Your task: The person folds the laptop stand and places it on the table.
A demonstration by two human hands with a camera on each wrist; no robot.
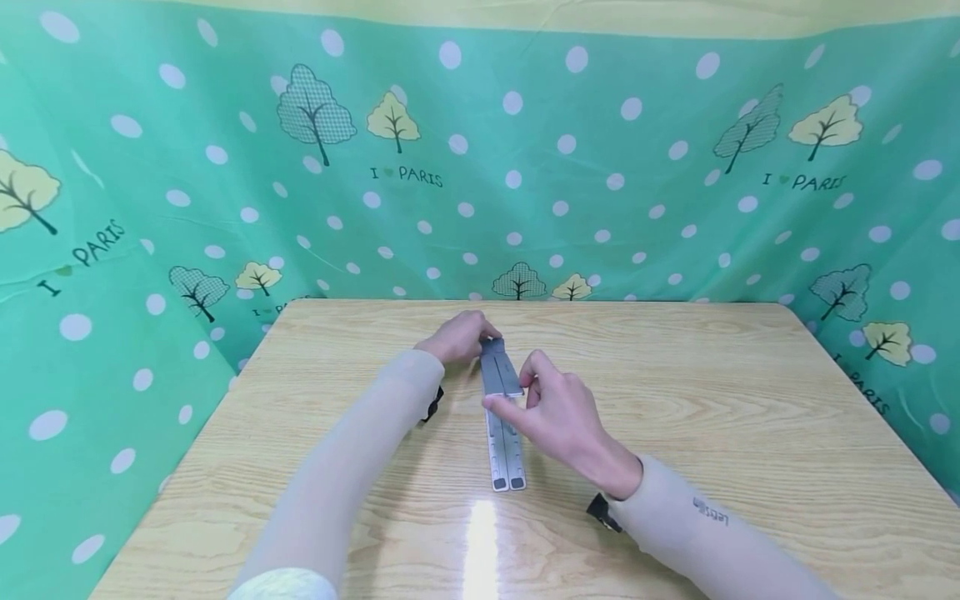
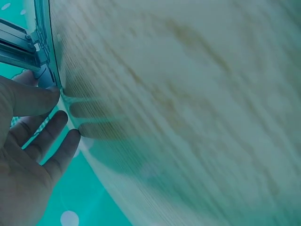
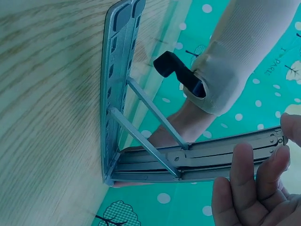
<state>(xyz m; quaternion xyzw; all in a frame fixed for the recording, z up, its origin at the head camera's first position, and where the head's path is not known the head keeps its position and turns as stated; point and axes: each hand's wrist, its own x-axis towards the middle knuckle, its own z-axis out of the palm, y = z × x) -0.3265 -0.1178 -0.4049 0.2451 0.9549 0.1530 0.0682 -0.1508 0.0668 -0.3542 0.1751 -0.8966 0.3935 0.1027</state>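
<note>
A grey metal folding laptop stand (image 1: 501, 375) stands on the table, its two narrow rails side by side. In the right wrist view its base rails (image 3: 117, 84) lie along the tabletop, and the upper arms (image 3: 202, 157) are raised at an angle on two thin struts (image 3: 143, 136). My left hand (image 1: 459, 337) grips the far, hinged end; in the left wrist view the thumb (image 2: 40, 96) presses on that corner while other fingers spread beside it. My right hand (image 1: 558, 412) pinches the near, raised end of the arms between thumb and curled index finger.
The wooden table (image 1: 675, 375) reaches back to a green dotted curtain (image 1: 525, 208) printed with trees. Black wrist straps (image 1: 603, 512) show at both sleeves. A bright light reflection (image 1: 480, 550) lies on the wood in front of the stand.
</note>
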